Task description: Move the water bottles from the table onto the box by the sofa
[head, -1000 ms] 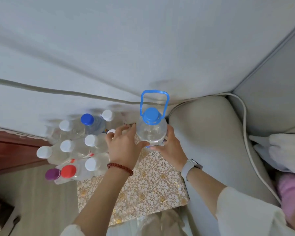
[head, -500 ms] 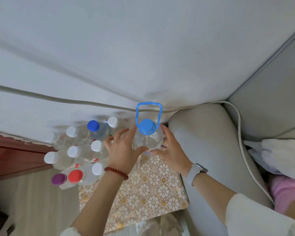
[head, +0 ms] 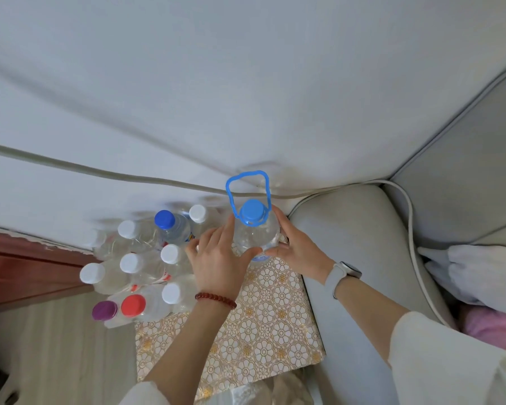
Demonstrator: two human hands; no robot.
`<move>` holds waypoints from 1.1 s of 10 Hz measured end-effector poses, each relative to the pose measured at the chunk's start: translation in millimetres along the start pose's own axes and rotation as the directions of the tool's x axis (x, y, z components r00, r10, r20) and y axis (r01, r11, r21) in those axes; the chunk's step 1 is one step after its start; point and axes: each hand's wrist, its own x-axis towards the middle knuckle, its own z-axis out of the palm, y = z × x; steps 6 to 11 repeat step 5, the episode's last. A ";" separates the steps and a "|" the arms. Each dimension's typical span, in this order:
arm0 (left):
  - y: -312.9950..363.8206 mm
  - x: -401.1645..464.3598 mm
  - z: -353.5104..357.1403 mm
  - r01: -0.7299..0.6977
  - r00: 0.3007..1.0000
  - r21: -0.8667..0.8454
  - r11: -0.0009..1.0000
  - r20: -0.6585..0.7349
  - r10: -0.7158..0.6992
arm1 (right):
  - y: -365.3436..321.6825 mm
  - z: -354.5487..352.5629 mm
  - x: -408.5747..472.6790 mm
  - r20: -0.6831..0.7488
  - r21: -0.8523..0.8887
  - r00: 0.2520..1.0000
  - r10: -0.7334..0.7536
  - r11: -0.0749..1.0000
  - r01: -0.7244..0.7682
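Left hand (head: 216, 260): palm down, fingers spread, pressed against the left side of a bottle (head: 256, 229).
Right hand (head: 297, 248): cupped on its right side.
Forearms: both reach forward, 2 thumbs nearly meeting.

We are seeing the large bottle (head: 256, 233) only from above: its base is lying hidden under its own shoulder and behind the left hand (head: 219, 263) and right hand (head: 297, 249), so we cannot tell whether it is touching the patterned surface (head: 269, 331). The left hand is covering part of the cluster of small bottles (head: 146, 267), and the farthest ones are blurring into the wall. The near edge of the patterned surface is disappearing behind the left forearm and pale fabric. The sofa (head: 360, 287) and both sleeves are running off the frame's edges.
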 end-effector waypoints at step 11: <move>20.1 36.1 -127.9 -0.013 0.769 0.158 0.987 0.633 -0.091 | -150.7 -60.5 -52.4 0.007 -0.598 0.993 0.121 0.796 -0.093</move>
